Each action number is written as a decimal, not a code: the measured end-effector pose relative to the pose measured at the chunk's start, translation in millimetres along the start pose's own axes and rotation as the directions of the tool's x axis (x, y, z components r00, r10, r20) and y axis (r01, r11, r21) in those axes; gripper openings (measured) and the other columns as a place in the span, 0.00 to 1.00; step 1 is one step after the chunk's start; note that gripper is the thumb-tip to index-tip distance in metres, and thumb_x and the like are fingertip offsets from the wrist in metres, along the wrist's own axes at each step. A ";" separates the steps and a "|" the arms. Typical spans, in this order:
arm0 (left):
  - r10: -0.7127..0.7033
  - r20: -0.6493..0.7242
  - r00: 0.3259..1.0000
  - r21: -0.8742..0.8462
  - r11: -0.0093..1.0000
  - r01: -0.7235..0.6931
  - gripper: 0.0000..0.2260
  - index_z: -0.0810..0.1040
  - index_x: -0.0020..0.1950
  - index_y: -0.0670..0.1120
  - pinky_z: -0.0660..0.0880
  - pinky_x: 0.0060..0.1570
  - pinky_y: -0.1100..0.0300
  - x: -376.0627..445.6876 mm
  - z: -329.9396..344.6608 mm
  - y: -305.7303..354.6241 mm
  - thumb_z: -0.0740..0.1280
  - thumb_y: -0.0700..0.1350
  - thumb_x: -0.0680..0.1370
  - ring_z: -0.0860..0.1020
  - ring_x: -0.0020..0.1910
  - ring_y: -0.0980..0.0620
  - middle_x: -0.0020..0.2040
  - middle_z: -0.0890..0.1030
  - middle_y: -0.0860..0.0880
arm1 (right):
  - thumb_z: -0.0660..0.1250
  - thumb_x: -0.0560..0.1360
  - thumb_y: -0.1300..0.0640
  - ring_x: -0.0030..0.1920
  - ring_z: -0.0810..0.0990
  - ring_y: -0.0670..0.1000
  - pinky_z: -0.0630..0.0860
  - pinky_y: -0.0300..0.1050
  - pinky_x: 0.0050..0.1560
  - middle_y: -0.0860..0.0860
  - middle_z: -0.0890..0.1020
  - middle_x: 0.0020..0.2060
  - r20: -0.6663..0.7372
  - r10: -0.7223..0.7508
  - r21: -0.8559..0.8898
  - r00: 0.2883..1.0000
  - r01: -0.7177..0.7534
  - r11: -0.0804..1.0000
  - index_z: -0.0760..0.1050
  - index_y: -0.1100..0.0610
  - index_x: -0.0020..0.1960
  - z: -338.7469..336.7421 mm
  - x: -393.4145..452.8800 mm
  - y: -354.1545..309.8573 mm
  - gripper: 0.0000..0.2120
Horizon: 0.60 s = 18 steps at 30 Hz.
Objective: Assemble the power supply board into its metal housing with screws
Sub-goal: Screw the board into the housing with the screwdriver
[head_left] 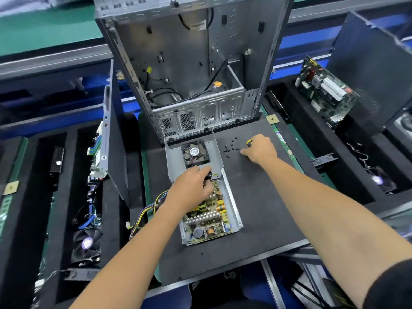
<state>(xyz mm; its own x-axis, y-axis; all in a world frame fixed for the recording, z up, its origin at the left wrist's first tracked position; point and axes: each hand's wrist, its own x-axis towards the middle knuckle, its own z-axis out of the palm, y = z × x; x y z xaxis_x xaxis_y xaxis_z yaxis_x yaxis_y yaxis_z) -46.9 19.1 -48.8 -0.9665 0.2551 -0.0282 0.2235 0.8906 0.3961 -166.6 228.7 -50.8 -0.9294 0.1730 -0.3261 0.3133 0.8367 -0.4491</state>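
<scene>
- The step in hand looks like fetching a screw: the power supply board point(208, 211) already lies inside its open metal housing point(231, 197), which sits on the dark counter point(256, 208) near the front edge, and no screw can be seen driven in yet.
- The left hand point(191, 186) rests on the far end of the board, fingers curled around a small black part there; whether it truly grips it or only steadies it I cannot tell.
- The right hand point(259, 150) is clenched around a yellow-and-black screwdriver point(249, 142), only the end of its handle showing, while its fingertips reach toward the loose screws point(231, 146) just beside it.
- The next move, as I judge it, calls for pinching one screw without scattering the rest, carrying it to a mounting hole and keeping the board from shifting in the housing.
- Count: one board, one housing, one fan point(195, 152) fixed to the cover plate point(176, 162) that lies against the housing's far end.
- Count: one screwdriver, and roughly a dozen small black screws; they are too small to count exactly.
- One open computer case point(189, 63) stands upright behind the counter's work area.
</scene>
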 end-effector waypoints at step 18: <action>-0.021 0.060 0.998 -0.080 0.996 0.026 0.21 0.66 0.73 0.49 0.73 0.51 0.55 2.2 0.4 -2.2 0.58 0.52 0.80 0.76 0.57 0.48 0.61 0.77 0.48 | 0.66 0.73 0.60 0.30 0.68 0.54 0.64 0.41 0.30 0.52 0.69 0.30 0.057 -0.055 -0.071 0.997 0.059 0.996 0.62 0.58 0.31 -10.6 -16.4 -10.5 0.17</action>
<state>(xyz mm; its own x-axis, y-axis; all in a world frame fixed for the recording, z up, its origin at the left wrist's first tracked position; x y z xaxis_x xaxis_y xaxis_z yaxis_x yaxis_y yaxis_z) -49.5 17.8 -50.1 -0.9617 0.2584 -0.0910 0.1880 0.8640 0.4671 -156.7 222.6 -31.9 -0.9327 0.0965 -0.3474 0.2430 0.8801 -0.4079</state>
